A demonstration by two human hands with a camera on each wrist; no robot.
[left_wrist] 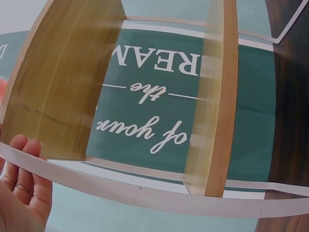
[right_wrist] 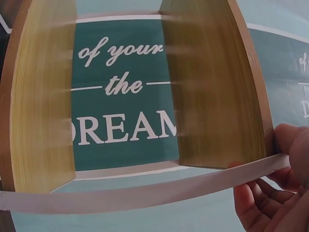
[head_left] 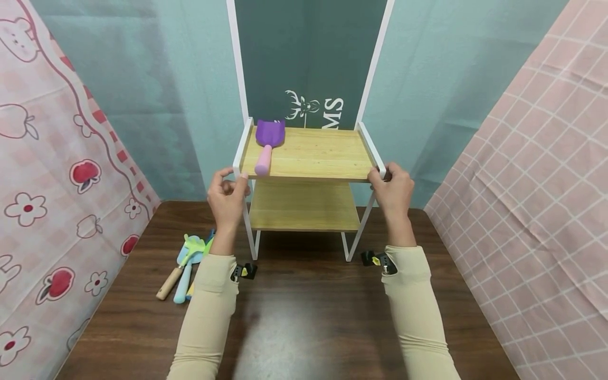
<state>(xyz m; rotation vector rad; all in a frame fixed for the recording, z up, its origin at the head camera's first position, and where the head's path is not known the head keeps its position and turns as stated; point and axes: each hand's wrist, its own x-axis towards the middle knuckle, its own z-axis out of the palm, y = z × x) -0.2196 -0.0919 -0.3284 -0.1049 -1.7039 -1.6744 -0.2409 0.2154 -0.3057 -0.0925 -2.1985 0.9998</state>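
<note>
A two-tier shelf rack (head_left: 304,206) with wooden boards and a white metal frame stands upright on the table. My left hand (head_left: 228,198) grips its top left front corner, thumb by the board's edge; in the left wrist view, curled fingers (left_wrist: 29,179) wrap the white frame bar. At the opposite corner my right hand (head_left: 393,187) holds the rack, and in the right wrist view its fingers (right_wrist: 260,198) curl round the bar under the top board. A toy shovel with a purple scoop (head_left: 271,133) and pink handle lies on the top board's left side.
Left of the rack, several toy garden tools lie on the dark wooden table (head_left: 304,316), including a light blue shovel (head_left: 184,282) and a green-headed rake (head_left: 193,248). Patterned cloth (head_left: 57,211) hangs at left, pink checked cloth (head_left: 537,184) at right, and a teal curtain (head_left: 142,105) behind.
</note>
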